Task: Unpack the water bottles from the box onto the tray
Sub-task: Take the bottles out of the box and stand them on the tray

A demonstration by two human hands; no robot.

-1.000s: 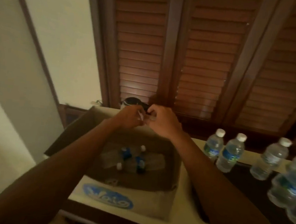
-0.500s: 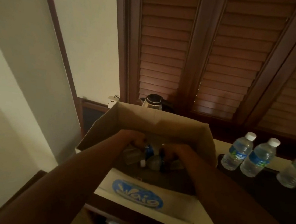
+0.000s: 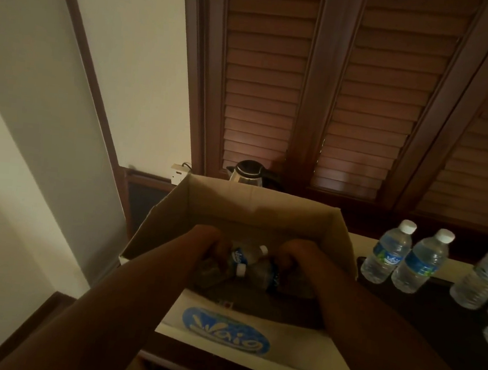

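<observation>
An open cardboard box [image 3: 252, 207] with a blue logo on its near flap stands on a counter. Both my hands reach down inside it. My left hand [image 3: 210, 246] closes around a lying water bottle [image 3: 243, 255] with a white cap. My right hand [image 3: 297, 255] grips another lying bottle [image 3: 260, 274] in the dim box. To the right, several water bottles [image 3: 387, 255] stand upright on a dark tray [image 3: 434, 307].
A kettle [image 3: 248, 171] sits behind the box against louvred wooden doors [image 3: 352, 90]. A wall socket with a plug [image 3: 179, 173] is on the left wall. The counter's front edge runs just below the box flap.
My hands went from the box's far rim down into the box and now hold bottles. The view shifted left, so fewer tray bottles show.
</observation>
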